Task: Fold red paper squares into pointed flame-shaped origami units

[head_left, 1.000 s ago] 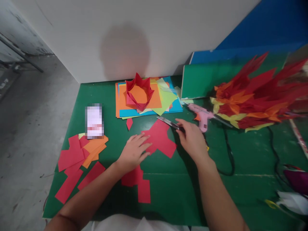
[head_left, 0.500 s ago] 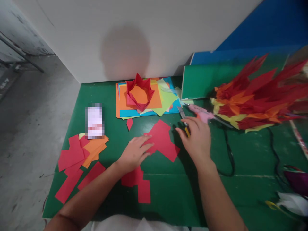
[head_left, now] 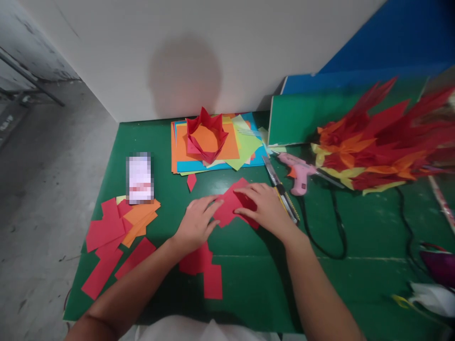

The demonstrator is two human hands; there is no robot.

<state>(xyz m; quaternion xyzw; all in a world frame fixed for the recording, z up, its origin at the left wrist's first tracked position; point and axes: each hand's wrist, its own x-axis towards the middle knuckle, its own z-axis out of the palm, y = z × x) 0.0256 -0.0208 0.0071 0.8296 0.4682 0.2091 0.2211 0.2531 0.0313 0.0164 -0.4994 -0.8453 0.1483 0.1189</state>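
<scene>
A cut red paper sheet [head_left: 232, 203] lies on the green table [head_left: 249, 279]. My left hand [head_left: 197, 225] rests flat on the sheet's left edge, fingers spread. My right hand [head_left: 265, 208] lies on the sheet's right part, fingers stretched out over it. Scissors [head_left: 282, 189] lie on the table just right of my right hand, apart from it. A pink glue gun [head_left: 298, 173] lies beyond them with its black cord [head_left: 336, 227] trailing toward me.
A stack of coloured paper [head_left: 216, 147] with a folded red paper crown [head_left: 206, 135] sits at the back. Red and orange scraps [head_left: 117, 237] lie left, more red scraps [head_left: 206, 267] near me. A red-orange paper flame piece [head_left: 380, 142] fills the right. A small card [head_left: 139, 179] lies left.
My right hand set the scissors down on the table and moved left onto the red sheet. My left hand stayed on the sheet.
</scene>
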